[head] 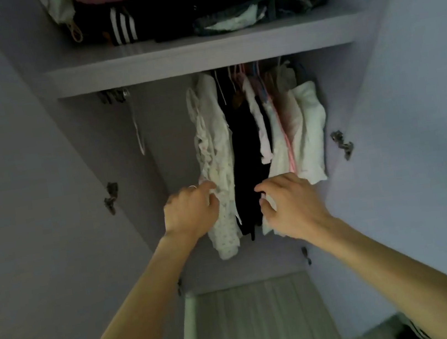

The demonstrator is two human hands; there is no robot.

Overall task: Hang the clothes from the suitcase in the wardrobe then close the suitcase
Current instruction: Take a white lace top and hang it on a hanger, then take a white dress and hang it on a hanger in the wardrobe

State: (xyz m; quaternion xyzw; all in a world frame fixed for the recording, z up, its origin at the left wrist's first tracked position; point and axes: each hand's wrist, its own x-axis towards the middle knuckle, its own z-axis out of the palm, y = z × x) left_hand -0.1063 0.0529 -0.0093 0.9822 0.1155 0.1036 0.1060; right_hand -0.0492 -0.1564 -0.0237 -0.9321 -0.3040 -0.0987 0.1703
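The open wardrobe point(199, 56) fills the view, with several garments hanging under its shelf. My left hand point(191, 212) grips the lower part of a white spotted garment point(214, 147) at the left of the row. A black garment point(245, 148) hangs beside it in the middle. My right hand point(291, 202) pinches the hem of a white garment point(278, 138) to the right of the black one. More white pieces point(310, 127) hang further right on pink hangers. The suitcase is out of view.
The shelf above carries a pile of folded dark clothes point(191, 2). Both wardrobe doors point(14, 171) stand open at the sides, with metal hinges point(343, 144) on the frame. A thin empty hanger point(137, 124) dangles at the left. A pale ribbed drawer front point(256, 318) sits below.
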